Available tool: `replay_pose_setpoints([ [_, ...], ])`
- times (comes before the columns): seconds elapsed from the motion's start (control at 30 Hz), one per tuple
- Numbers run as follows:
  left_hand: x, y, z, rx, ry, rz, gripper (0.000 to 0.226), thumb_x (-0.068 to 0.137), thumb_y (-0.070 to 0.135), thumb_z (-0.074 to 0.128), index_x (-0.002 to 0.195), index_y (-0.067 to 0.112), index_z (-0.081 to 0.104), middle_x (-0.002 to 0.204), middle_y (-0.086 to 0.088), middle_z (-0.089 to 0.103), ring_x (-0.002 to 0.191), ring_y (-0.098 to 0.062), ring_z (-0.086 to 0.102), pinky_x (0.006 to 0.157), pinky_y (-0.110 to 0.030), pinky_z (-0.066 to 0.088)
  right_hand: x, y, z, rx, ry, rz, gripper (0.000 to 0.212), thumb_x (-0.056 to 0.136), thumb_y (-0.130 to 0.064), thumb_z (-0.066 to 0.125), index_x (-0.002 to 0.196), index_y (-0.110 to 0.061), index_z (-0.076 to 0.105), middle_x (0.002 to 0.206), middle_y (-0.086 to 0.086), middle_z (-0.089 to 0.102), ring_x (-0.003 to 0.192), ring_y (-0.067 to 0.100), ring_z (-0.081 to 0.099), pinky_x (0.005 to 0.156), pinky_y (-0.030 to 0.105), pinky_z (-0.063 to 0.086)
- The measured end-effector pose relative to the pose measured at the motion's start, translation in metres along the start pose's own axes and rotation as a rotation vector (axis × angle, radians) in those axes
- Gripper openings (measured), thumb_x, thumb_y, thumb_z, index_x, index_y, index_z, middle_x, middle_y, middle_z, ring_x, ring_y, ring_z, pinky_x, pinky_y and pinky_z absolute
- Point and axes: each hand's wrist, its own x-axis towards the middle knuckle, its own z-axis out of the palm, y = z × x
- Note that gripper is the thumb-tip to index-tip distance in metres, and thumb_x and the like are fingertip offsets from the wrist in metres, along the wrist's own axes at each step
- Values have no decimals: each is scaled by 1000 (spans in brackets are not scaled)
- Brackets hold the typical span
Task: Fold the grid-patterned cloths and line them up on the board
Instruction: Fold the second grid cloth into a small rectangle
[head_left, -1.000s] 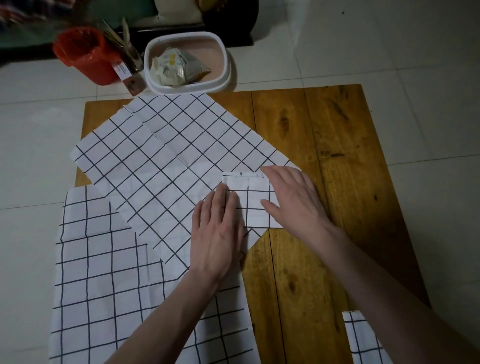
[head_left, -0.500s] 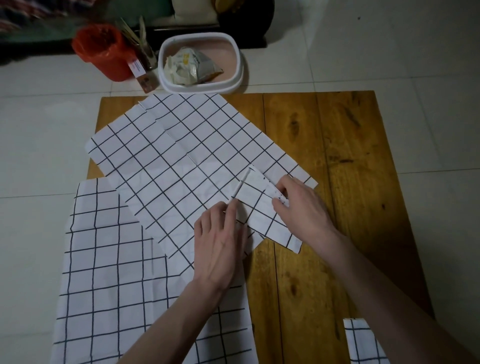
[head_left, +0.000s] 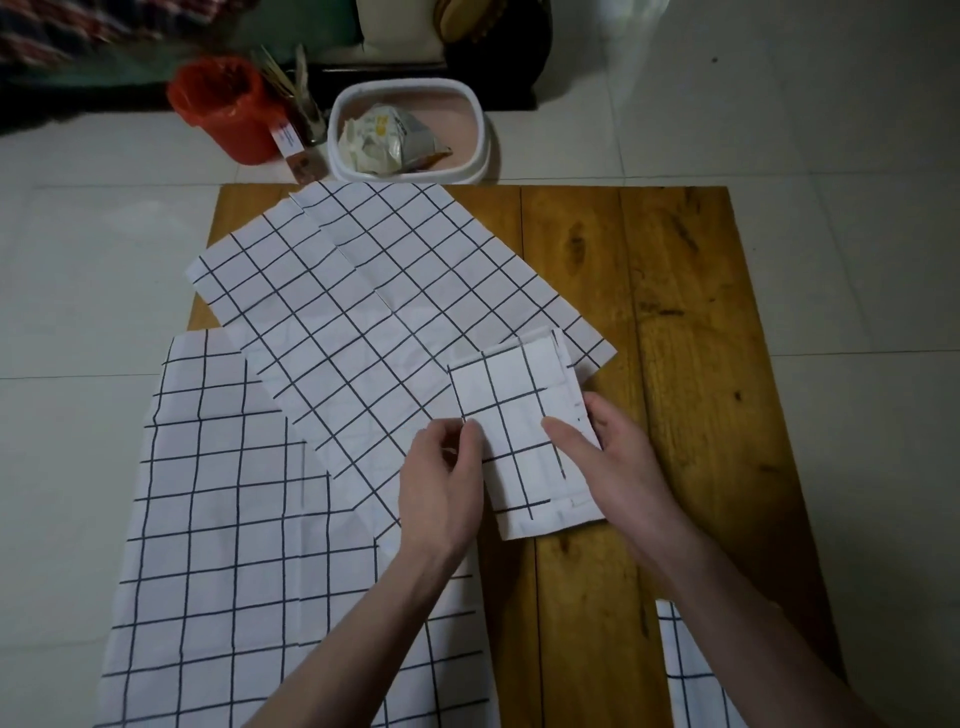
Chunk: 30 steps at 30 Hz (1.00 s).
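1. The small folded grid cloth is no longer pressed flat under two palms; it has been turned and now lies lengthwise, half on the unfolded fine-grid cloth, half on the wooden board.
2. The left hand pinches its left edge with curled fingers.
3. The right hand grips its right edge, thumb on top.
4. Folding looks finished; placing it in line comes next, while the large-grid cloth waits unfolded.

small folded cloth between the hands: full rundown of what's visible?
The small folded cloth is a white fabric rectangle with a dark grid, folded into several layers, edges stacked along its right side. It lies slightly tilted, partly over the larger cloth and the board. The left hand pinches its left edge; the right hand grips its right side.
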Motion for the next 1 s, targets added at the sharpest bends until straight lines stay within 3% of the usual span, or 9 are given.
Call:
replay_pose_setpoints([
  [0.1,-12,5,-2,-112,-44,0,23,105,28,57,90,14,67,71,10,60,62,-9,49,54,-22,43,-9,7,-1,-19,17,-7,21,103,-15,62,118,-26,69,108,-10,79,98,11,76,76,31,64],
  [0.2,-21,0,-5,-118,-44,40,20,103,22,58,87,12,64,66,11,51,59,-8,41,51,-24,39,-17,20,-5,-123,67,-57,13,104,-18,61,109,-26,70,104,-8,78,96,14,75,78,34,64],
  [0.33,-35,-14,-11,-136,-49,63,15,102,21,62,89,15,68,73,6,55,63,-9,44,53,-20,40,-31,41,-11,-238,172,-78,13,101,-24,65,97,-36,66,93,-22,73,92,-5,68,75,14,54],
  [0.43,-47,-23,-13,-165,-57,44,7,101,22,64,98,18,70,76,5,57,64,-10,47,53,-21,42,-46,56,-15,-261,227,-67,19,100,-24,67,97,-42,62,97,-14,72,94,-5,67,77,15,52],
  [0.53,-61,-32,-14,-147,-65,17,7,100,23,65,97,18,69,76,4,59,63,-10,48,50,-20,42,-65,68,-18,-261,264,-57,20,99,-22,68,112,-36,64,104,-11,72,97,1,69,79,16,54],
  [0.67,-87,-38,-20,-133,-80,44,10,103,24,62,98,20,70,90,-2,71,74,-8,59,60,-21,50,-97,73,-18,-275,295,-37,18,99,-21,68,108,-35,63,102,-10,72,95,2,69,76,17,54],
  [0.8,-109,-49,-17,-118,-85,64,10,104,25,62,97,24,70,88,7,70,78,-11,62,62,-22,52,-126,81,-23,-355,335,-55,13,99,-22,67,109,-30,67,100,-16,70,90,-7,66,73,10,53],
  [1.0,-135,-70,-4,-96,-84,63,10,103,25,64,96,29,70,88,14,69,81,-12,63,67,-22,53,-152,105,-42,-438,378,-61,14,98,-23,69,112,-22,71,98,-14,71,89,-8,66,72,7,52],
])
